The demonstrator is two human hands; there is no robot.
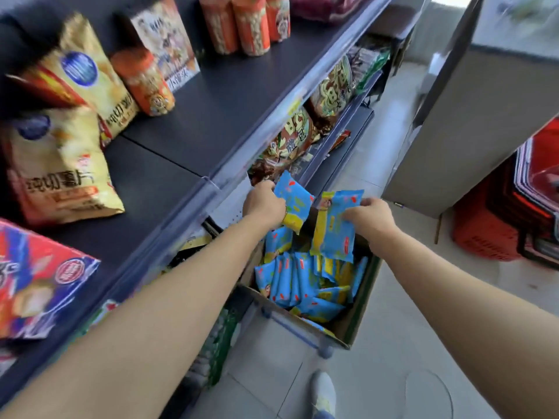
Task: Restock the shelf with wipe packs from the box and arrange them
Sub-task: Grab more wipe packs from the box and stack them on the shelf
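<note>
A cardboard box [360,316] stands on the floor beside the shelving, holding several blue and yellow wipe packs [305,282]. My left hand [263,204] grips one wipe pack [298,201] above the box, close to the lower shelf's front edge [317,164]. My right hand [370,217] holds a second wipe pack [334,225] by its upper right side, hanging over the box. Both packs are lifted out of the box.
The dark upper shelf [217,107] carries chip bags [60,164], orange canisters [142,81] and a blue biscuit box [39,279]. Brown snack bags [290,140] fill the shelf below. A red basket stack [508,213] and a grey cabinet [472,128] stand on the right. My shoe [323,394] is on the tiled floor.
</note>
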